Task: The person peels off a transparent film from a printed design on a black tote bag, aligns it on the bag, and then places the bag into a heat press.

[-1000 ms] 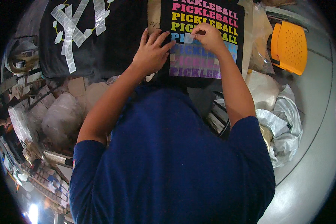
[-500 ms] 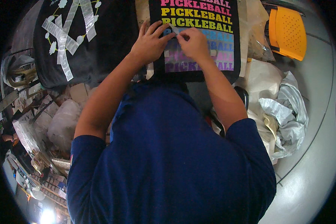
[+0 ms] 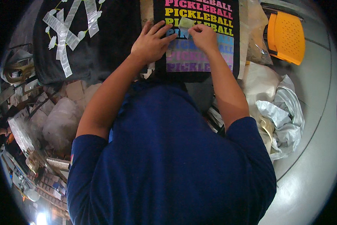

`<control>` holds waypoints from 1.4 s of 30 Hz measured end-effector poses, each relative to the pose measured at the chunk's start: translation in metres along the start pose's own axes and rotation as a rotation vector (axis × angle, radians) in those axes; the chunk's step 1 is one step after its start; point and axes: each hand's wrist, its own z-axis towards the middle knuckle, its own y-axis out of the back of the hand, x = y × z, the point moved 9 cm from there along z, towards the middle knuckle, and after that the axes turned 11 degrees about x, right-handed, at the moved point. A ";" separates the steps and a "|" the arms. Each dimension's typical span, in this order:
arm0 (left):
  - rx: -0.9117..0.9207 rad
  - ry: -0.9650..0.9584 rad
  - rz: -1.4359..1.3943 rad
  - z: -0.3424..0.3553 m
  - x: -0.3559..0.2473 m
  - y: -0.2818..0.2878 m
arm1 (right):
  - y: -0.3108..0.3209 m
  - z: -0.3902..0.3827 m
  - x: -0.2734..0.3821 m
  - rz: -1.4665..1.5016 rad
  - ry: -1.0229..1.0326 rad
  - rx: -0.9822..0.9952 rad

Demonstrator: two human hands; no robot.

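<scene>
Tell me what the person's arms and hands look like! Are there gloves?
No gloves: the left hand and right hand are bare, and I can't see a watch or bracelet. The left arm and right arm are bare below short, dark blue sleeves. The left sleeve has a tiny reddish mark at its outer edge, too small to make out.

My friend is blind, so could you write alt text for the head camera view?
A person's right hand pinches a translucent strip over a black panel with rows of colourful lettering; the left hand lies across the panel's left edge. Leftward lies black material with shiny whitish strips.
</scene>
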 end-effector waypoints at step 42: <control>0.043 -0.019 0.035 0.000 -0.003 -0.001 | 0.029 -0.005 -0.047 0.132 -0.168 -0.140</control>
